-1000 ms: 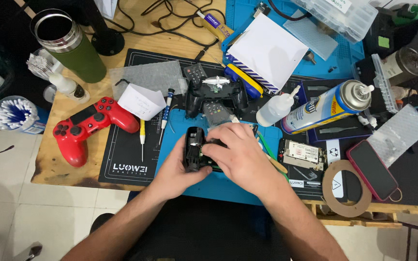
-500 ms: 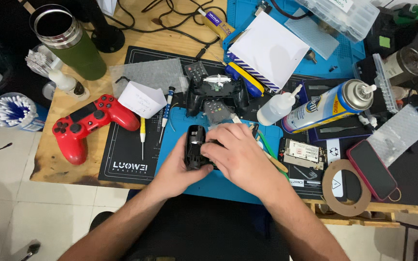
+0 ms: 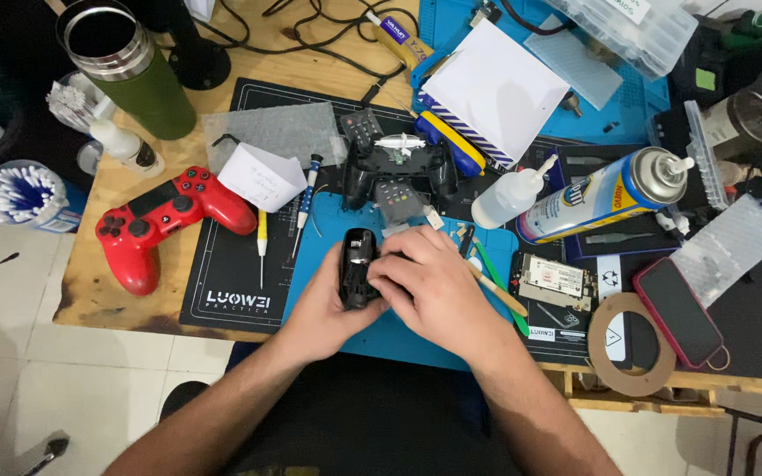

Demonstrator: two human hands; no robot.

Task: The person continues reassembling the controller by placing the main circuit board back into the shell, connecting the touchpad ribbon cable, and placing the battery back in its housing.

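Both hands close around a black controller shell (image 3: 359, 267) over the blue mat (image 3: 399, 330), near the desk's front edge. The left hand (image 3: 324, 308) cups it from below and the side; the right hand (image 3: 429, 282) wraps over its right part, fingers curled on it. Just behind lies an opened black controller (image 3: 399, 167). To the left are two screwdrivers (image 3: 262, 238), then a red controller (image 3: 165, 216). Right of the hands lie a stick tool (image 3: 496, 295) and a circuit board (image 3: 557, 282). A bare strip of mat lies between the hands and the desk edge.
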